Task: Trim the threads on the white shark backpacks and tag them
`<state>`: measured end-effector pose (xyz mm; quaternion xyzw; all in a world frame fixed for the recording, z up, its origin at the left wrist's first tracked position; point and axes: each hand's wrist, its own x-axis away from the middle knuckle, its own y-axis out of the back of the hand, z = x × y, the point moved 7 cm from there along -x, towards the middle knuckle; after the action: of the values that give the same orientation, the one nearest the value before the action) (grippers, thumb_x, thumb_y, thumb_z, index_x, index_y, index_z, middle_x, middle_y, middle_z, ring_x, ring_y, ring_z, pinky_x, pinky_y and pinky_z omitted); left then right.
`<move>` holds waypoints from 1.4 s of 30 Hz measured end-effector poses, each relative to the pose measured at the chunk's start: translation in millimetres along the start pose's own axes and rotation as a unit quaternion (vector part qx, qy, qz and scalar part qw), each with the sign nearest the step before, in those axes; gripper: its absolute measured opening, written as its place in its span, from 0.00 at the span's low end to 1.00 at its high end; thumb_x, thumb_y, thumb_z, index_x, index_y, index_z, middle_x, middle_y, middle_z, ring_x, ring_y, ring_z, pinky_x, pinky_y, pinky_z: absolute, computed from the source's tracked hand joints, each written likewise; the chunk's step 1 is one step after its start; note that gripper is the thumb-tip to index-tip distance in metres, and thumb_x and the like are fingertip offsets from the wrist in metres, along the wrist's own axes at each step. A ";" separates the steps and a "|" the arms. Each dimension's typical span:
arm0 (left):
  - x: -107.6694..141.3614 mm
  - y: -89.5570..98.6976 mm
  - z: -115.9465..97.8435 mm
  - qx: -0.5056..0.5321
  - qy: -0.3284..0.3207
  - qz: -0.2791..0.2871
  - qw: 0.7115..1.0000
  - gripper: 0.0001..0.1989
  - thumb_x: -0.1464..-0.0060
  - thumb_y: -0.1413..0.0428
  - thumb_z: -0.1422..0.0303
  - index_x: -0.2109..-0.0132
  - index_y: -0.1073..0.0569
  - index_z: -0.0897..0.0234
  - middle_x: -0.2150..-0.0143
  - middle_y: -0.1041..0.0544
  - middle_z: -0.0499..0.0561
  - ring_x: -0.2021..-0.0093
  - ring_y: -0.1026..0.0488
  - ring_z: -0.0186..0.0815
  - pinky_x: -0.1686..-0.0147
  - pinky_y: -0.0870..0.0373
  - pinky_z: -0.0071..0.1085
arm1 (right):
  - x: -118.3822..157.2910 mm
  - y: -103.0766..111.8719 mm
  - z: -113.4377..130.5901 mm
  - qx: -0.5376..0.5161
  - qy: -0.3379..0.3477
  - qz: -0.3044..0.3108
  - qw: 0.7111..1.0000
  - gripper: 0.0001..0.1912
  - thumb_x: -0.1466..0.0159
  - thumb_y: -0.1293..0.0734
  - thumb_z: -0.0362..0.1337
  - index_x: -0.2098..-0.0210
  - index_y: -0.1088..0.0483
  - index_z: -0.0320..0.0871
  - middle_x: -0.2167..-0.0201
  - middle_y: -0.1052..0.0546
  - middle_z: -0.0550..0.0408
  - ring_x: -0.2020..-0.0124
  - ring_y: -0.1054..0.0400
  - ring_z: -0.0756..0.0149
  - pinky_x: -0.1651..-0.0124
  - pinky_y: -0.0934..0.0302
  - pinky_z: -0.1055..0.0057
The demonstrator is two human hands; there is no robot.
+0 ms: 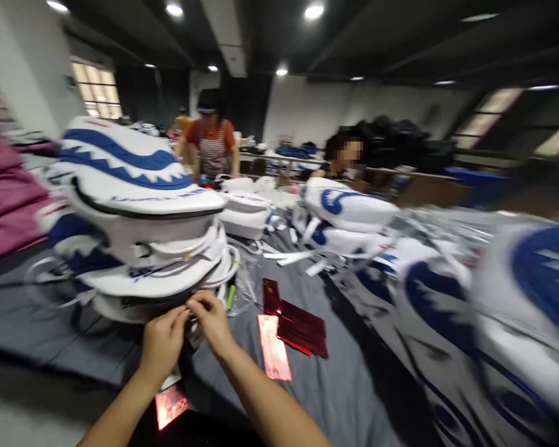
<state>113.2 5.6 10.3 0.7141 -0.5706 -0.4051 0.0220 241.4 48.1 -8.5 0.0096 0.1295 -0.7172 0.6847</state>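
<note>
Both hands meet at the front lower edge of a stack of white bags [144, 186] with blue wavy patterns and black piping. Thumb and fingers of my left hand [163, 341] are pinched together. My right hand [212, 320] is pinched as well, its fingertips touching or almost touching the left ones. What they hold is too small to make out. Under my left hand hangs a shiny red tag [171, 405], with a whitish piece above it. To the right, several shiny red tags or packets [302, 329] lie on the grey cloth.
More white and blue bags [349, 208] are piled across the dark grey cloth [349, 397], with a large blurred one [526, 310] at the right. Pink material [9, 192] lies at the left. A person in an orange top [212, 146] stands across the table; another person [347, 152] is farther right.
</note>
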 end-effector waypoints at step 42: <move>7.2 -8.7 21.4 -0.051 0.141 -0.044 0.988 0.11 0.54 0.48 0.78 0.66 0.23 0.63 0.64 0.20 0.54 0.54 0.26 0.43 0.44 0.37 0.42 | 3.7 7.9 -20.3 0.123 0.198 -0.018 0.972 0.21 0.41 0.31 0.56 0.77 0.27 0.45 0.71 0.27 0.53 0.64 0.33 0.59 0.54 0.42 0.64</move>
<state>107.3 11.8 -12.3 0.7862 -0.5087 -0.3294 0.1210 245.6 48.3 -30.2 0.2328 0.1736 -0.7239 0.6258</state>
